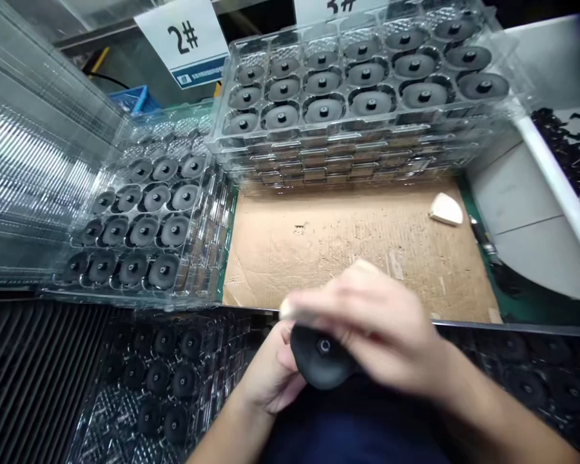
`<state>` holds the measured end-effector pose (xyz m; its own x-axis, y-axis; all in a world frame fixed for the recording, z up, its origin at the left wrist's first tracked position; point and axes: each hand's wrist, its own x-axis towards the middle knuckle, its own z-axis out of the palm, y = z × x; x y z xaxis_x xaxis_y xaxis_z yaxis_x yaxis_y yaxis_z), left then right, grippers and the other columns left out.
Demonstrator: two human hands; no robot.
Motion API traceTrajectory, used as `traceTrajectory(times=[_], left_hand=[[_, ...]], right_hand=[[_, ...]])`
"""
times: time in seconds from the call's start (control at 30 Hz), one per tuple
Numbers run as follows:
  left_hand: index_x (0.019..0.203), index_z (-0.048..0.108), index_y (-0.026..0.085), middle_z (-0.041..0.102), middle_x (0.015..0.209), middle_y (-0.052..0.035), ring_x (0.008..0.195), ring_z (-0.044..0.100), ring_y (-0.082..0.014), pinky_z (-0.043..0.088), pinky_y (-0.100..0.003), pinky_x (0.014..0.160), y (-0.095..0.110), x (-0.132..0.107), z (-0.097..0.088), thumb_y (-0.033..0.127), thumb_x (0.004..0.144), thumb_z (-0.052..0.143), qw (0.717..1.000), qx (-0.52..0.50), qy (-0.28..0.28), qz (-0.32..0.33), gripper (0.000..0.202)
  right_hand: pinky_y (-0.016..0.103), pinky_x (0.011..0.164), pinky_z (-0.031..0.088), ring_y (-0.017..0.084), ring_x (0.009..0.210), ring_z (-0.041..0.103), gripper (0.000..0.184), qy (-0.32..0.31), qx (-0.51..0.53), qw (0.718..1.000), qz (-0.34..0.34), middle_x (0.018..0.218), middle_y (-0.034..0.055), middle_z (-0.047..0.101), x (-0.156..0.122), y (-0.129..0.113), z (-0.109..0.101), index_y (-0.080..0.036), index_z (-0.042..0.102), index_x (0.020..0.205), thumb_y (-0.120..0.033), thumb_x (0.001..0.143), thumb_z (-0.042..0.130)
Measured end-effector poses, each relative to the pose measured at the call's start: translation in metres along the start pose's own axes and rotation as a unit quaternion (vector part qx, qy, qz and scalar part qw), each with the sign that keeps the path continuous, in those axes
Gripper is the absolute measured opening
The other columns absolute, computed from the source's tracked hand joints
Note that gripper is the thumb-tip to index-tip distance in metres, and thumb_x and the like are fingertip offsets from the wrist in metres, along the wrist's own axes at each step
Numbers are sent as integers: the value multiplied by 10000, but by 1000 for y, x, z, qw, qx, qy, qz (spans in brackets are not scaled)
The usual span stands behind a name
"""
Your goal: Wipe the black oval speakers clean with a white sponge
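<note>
My left hand (270,367) cradles a black round disc-shaped part (319,357) with a metal-rimmed centre hole, holding it from below. My right hand (367,322) is blurred by motion and passes over the top of that part. A small white piece (285,309) shows at its fingertips, too blurred to name. A white pad (446,209) lies on the cardboard sheet (348,258), out of reach of neither hand but not touched by them.
Stacked clear plastic trays (362,84) of black discs stand at the back, with another stack (145,219) at left. Dark filled trays (159,380) lie near me. Signs marked 2# and 3# (183,38) hang behind. A thin metal tool (481,235) lies on a green mat at right.
</note>
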<state>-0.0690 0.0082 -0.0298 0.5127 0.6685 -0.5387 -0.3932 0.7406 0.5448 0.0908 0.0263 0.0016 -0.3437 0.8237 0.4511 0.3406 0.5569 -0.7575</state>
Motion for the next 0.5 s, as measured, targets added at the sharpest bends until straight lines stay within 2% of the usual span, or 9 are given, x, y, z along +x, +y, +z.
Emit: traceTrajectory(times=[0.07, 0.13, 0.2, 0.27, 0.33, 0.4, 0.5], left_hand=[[986, 712, 175, 752, 872, -21, 778, 721, -200, 575, -250, 707, 0, 0, -1, 399, 545, 843, 997, -61, -56, 3, 511], [1077, 683, 197, 744, 987, -44, 826, 720, -215, 585, -270, 718, 1, 0, -2, 444, 570, 813, 988, -114, -98, 12, 579], [1083, 681, 183, 739, 1005, -57, 852, 718, -222, 587, -277, 730, 1, -1, -3, 463, 590, 788, 983, -139, -116, 18, 577], [1082, 681, 175, 740, 997, -61, 863, 717, -224, 587, -283, 745, 1, -1, -4, 453, 606, 779, 979, -159, -125, 17, 559], [1081, 682, 172, 740, 993, -64, 884, 714, -229, 585, -292, 766, 1, -1, -6, 463, 617, 765, 976, -173, -131, 15, 555], [1087, 680, 185, 735, 1009, -57, 899, 712, -229, 585, -290, 773, 1, -3, -9, 508, 643, 724, 973, -181, -142, 14, 551], [1177, 621, 305, 710, 1080, -21, 897, 714, -211, 583, -259, 728, 1, -4, -15, 582, 752, 576, 974, -164, -151, 37, 509]], right_hand=[[281, 697, 431, 143, 804, 601, 232, 55, 0, 990, 133, 949, 17, 695, -5, 30, -3, -233, 657, 1094, -221, 932, 491], [293, 707, 457, 169, 829, 608, 218, 77, -13, 966, 246, 946, 21, 683, -15, 66, -2, -260, 683, 1056, -275, 893, 538], [321, 672, 467, 182, 737, 593, 211, 74, -28, 956, 283, 876, 39, 653, -29, 97, 7, -245, 715, 985, -297, 835, 576], [337, 640, 462, 158, 638, 534, 250, 103, -48, 948, 297, 943, 71, 605, -43, 113, 18, -207, 710, 1003, -297, 809, 581], [343, 641, 457, 137, 608, 486, 291, 153, -65, 936, 309, 1045, 99, 550, -55, 112, 28, -181, 677, 1065, -301, 837, 542], [336, 644, 452, 139, 623, 481, 288, 189, -68, 927, 315, 1056, 98, 536, -62, 99, 33, -185, 655, 1086, -301, 871, 503], [311, 637, 449, 165, 708, 539, 227, 178, -41, 931, 316, 994, 78, 590, -65, 77, 36, -214, 679, 999, -281, 880, 498]])
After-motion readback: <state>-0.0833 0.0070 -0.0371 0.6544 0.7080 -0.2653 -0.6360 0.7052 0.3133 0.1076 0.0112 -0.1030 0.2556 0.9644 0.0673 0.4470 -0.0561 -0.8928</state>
